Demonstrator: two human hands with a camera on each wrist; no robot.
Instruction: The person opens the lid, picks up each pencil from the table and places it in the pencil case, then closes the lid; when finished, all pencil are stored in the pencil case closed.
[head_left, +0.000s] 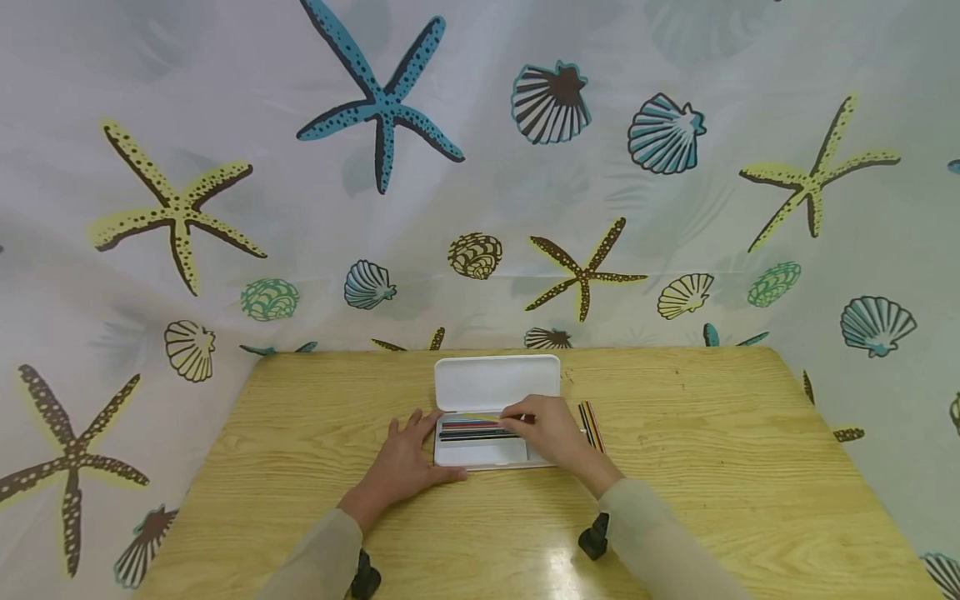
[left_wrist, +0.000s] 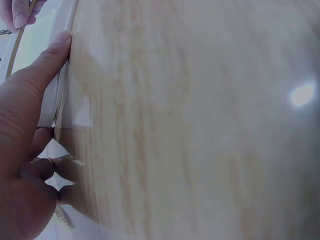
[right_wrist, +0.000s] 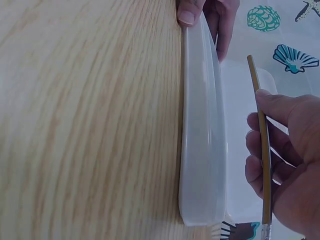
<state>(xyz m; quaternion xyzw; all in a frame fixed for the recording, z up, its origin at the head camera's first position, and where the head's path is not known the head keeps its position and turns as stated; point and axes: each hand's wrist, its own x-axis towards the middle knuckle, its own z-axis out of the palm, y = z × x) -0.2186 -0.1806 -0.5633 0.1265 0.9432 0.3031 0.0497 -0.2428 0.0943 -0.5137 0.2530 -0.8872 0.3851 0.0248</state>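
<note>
A white pencil case (head_left: 480, 455) lies on the table, its lid (head_left: 495, 382) tipped back. Several pencils (head_left: 474, 433), dark, red and blue, lie inside it. Above the case, my right hand (head_left: 551, 429) holds a yellow pencil (right_wrist: 265, 155) between thumb and fingers, with a metal band at one end. My left hand (head_left: 408, 458) rests at the left end of the case, fingers spread. Its thumb (left_wrist: 50, 57) lies along the front edge, and the forefinger reaches the back left corner.
Right of the case, several loose pencils (head_left: 591, 427) lie together on the wooden table (head_left: 712, 467). Behind the table hangs a cloth (head_left: 480, 175) printed with starfish and shells. Dark wrist mounts (head_left: 594, 537) sit under the sleeves.
</note>
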